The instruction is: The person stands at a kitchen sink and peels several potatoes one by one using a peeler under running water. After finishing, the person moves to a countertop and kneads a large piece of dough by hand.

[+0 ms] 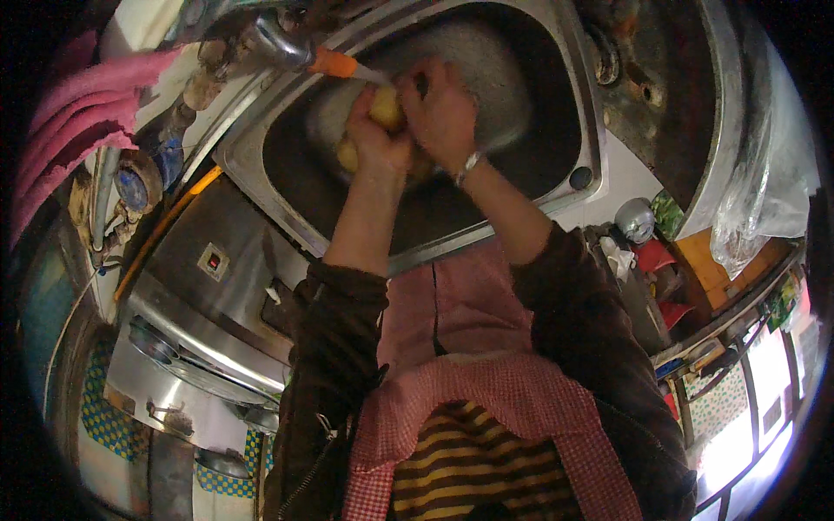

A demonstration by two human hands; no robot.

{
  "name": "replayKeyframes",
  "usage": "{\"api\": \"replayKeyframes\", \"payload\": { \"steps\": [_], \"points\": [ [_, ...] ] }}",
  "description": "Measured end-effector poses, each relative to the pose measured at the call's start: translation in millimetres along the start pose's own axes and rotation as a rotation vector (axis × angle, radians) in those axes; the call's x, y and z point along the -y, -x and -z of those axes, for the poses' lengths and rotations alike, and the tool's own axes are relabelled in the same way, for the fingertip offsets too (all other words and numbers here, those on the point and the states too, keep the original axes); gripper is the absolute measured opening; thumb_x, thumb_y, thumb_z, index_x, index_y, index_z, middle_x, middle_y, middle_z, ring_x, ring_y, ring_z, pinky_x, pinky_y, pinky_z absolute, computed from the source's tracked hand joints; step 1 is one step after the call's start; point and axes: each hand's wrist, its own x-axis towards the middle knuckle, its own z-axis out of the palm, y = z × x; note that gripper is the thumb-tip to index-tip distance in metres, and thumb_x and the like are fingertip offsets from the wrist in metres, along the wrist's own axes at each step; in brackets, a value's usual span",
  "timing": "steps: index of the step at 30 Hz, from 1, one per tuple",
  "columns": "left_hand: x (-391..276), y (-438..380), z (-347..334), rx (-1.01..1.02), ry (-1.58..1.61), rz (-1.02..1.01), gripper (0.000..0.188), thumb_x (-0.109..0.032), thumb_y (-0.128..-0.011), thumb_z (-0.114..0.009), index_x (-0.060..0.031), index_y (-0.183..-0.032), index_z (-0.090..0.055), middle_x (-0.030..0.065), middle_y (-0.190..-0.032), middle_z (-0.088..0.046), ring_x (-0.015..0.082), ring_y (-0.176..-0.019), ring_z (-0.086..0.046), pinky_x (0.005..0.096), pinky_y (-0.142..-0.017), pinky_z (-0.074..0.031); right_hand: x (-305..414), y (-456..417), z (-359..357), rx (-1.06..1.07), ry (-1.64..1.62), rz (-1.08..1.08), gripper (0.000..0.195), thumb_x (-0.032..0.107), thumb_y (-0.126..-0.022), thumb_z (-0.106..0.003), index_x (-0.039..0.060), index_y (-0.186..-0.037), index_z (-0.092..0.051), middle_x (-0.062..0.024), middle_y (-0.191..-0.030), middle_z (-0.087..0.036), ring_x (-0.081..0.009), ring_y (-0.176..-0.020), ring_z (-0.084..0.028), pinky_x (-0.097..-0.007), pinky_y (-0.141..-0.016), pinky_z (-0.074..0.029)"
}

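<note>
Over the sink (547,189), my left hand (381,146) grips a pale yellow potato-like vegetable (388,109). A thin stream of water (376,77) runs onto it from a metal faucet (280,45) with an orange nozzle (332,63). My right hand (443,107) is curled close against the vegetable's right side. A dark spot shows between its fingers, and whether it grips a tool there cannot be made out. Beneath my left wrist lies another yellowish piece (348,155), partly covered. Greyish, blurred water (502,98) fills the area below both hands.
Pink cloth (98,111) hangs at the upper left, near pipes and a valve (138,182). A stainless steel appliance (221,228) with a red switch stands left of the sink. On the right are a dark round surface (658,65), clear plastic sheeting (749,189) and a silver round object (634,218).
</note>
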Motion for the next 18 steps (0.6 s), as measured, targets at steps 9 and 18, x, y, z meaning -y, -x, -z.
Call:
{"api": "replayKeyframes", "payload": {
  "steps": [9, 18],
  "points": [
    [-4.7, 13.4, -4.7, 0.045, -0.249, -0.049, 0.029, -0.030, -0.094, -0.049, -0.0065, -0.107, -0.061, 0.0086, -0.108, -0.065, 0.0251, -0.098, -0.062, 0.0400, -0.091, -0.051, 16.3, 12.3, 13.2, -0.064, -0.007, -0.002, 0.029, 0.036, -0.089, -0.062, 0.0120, -0.104, -0.058, -0.0148, -0.106, -0.059, -0.0419, -0.083, -0.065, -0.0482, -0.068, -0.054],
    [1.0, 13.9, 2.3, 0.069, -0.207, 0.031, 0.029, -0.029, -0.097, -0.043, -0.0086, -0.112, -0.059, 0.0077, -0.107, -0.063, 0.0235, -0.098, -0.061, 0.0393, -0.087, -0.051, 18.3, 18.6, 15.8, 0.027, -0.017, 0.032, 0.024, 0.034, -0.090, -0.062, 0.0126, -0.100, -0.060, -0.0160, -0.099, -0.061, -0.0404, -0.082, -0.065, -0.0498, -0.067, -0.053]
  ]
}}
